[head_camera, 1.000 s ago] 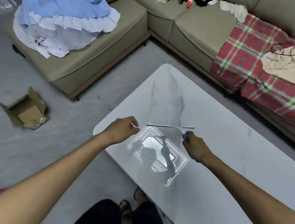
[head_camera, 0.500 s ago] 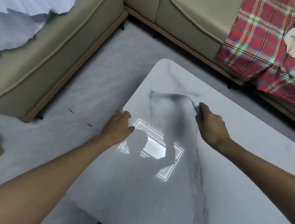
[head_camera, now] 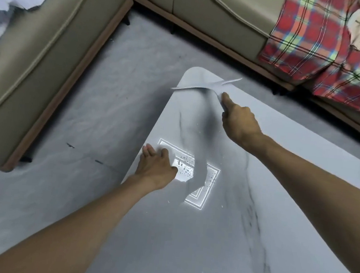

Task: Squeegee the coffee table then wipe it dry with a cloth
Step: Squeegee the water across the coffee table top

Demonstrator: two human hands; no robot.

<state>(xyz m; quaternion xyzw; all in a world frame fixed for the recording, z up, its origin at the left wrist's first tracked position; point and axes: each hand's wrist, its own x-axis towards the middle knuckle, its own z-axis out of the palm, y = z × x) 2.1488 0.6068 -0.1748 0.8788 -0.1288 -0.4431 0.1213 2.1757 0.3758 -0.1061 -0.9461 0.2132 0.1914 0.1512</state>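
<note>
The pale slim-bladed squeegee (head_camera: 205,85) sits at the far rounded corner of the grey marble-look coffee table (head_camera: 187,245), at about 12 o'clock from the person. Its blurred blade slants across the corner, with one end past the left edge. The right hand (head_camera: 239,122) is curled round its handle, one finger stretched toward the blade. The left hand (head_camera: 157,164) lies flat with straight fingers on the tabletop at the 9 o'clock edge, holding nothing. Scattered water droplets (head_camera: 185,169) show in a bright patch of reflected light (head_camera: 200,194) at 3 o'clock of that hand, so the squeegeeing looks unfinished. To do the stroke well, I judge the blade should press evenly along its whole length and run right off the edge. The next pass should then overlap this one and work toward the droplets. The bracing hand is best placed off the wet lanes. Drying with a cloth comes after.
</note>
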